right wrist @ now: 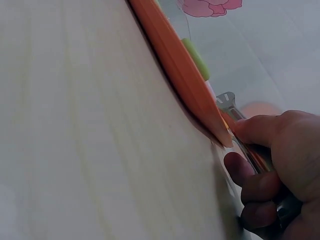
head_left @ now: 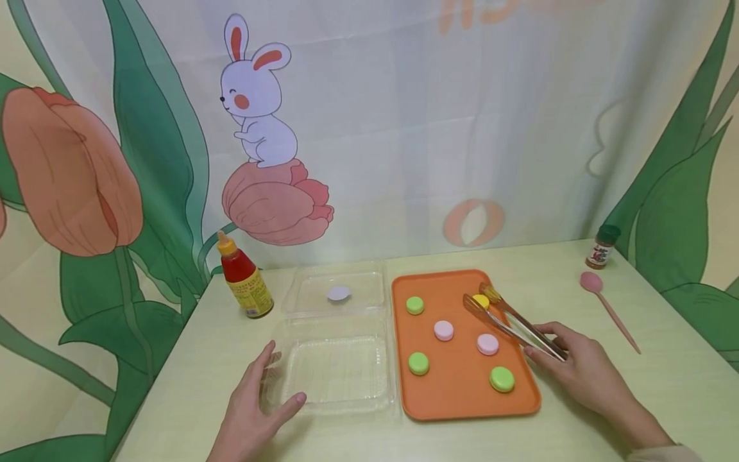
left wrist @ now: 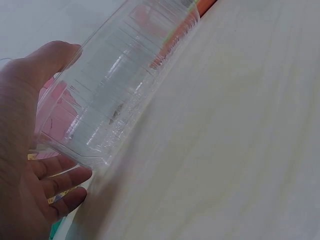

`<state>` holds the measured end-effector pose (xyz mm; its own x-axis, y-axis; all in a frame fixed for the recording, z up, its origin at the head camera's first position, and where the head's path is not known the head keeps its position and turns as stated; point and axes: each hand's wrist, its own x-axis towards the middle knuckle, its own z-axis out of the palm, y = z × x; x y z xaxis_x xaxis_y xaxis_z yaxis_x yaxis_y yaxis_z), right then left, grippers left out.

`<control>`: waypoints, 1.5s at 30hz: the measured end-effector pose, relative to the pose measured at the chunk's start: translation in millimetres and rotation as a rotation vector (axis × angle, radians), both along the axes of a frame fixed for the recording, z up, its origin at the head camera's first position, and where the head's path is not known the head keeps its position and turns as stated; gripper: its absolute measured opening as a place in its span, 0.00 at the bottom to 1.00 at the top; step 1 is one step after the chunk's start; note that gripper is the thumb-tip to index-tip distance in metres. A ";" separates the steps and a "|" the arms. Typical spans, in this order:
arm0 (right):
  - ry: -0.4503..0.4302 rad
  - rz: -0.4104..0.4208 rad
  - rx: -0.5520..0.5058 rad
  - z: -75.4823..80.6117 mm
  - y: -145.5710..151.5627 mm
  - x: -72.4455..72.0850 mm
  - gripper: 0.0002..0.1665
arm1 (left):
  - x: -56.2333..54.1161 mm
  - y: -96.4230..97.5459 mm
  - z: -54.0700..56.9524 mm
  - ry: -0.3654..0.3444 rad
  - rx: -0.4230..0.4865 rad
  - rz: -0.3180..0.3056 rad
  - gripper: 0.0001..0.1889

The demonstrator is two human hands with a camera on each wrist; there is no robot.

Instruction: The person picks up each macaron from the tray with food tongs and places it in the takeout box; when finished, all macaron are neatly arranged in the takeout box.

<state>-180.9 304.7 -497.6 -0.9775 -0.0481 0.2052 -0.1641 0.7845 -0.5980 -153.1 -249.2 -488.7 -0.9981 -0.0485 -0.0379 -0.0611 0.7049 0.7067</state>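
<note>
Printed cloth (head_left: 392, 128) hangs behind a pale counter (head_left: 346, 443), its tulips (head_left: 75, 173) and white rabbit (head_left: 260, 115) showing beyond and to the left of an orange tray (head_left: 456, 401). Just left of the tray sits a clear plastic box (head_left: 339, 372), ribbed and see-through, with its lid (head_left: 306, 295) folded back on the far side. The tray is flat and low-rimmed with rounded corners, and carries small, smooth, round macarons. Shiny metal tongs (head_left: 522, 322) reach over the tray's right edge, their tips on either side of the yellow macaron (head_left: 480, 300).

Well left of the tray stands one red sauce bottle (head_left: 249, 287); then come one box and one lid, with one white oval piece (head_left: 339, 294) on the lid. On the tray are six macarons: three green (head_left: 418, 364), two pink (head_left: 443, 330) and one yellow. Right of the tray are one pink spoon (head_left: 612, 311) and one green-capped jar (head_left: 600, 251).

Left of the tray, the left hand (head_left: 249, 403) is spread at the box's near left corner, thumb well apart from the fingers; whether it touches the wall I cannot tell. Just right of the tray, the right hand (head_left: 586, 372) pinches the tongs between thumb and curled fingers; whether the tips press the yellow macaron is unclear.
</note>
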 end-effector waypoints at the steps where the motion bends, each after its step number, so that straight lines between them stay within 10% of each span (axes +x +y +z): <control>1: -0.001 0.002 0.000 -0.1 -0.2 -0.1 0.29 | -0.2 -0.1 0.2 -0.001 -0.002 -0.001 0.64; 28: -0.018 -0.001 -0.049 14.5 -13.0 4.5 0.24 | 2.6 -4.1 -0.9 0.023 0.029 -0.007 0.65; 38: 0.094 0.128 -0.139 27.9 -34.5 -2.6 0.17 | 0.2 -2.7 -4.1 0.057 0.036 -0.021 0.65; 45: 0.015 0.203 -0.210 43.1 -64.0 -14.1 0.19 | 1.0 -3.8 -2.8 0.072 0.035 -0.013 0.65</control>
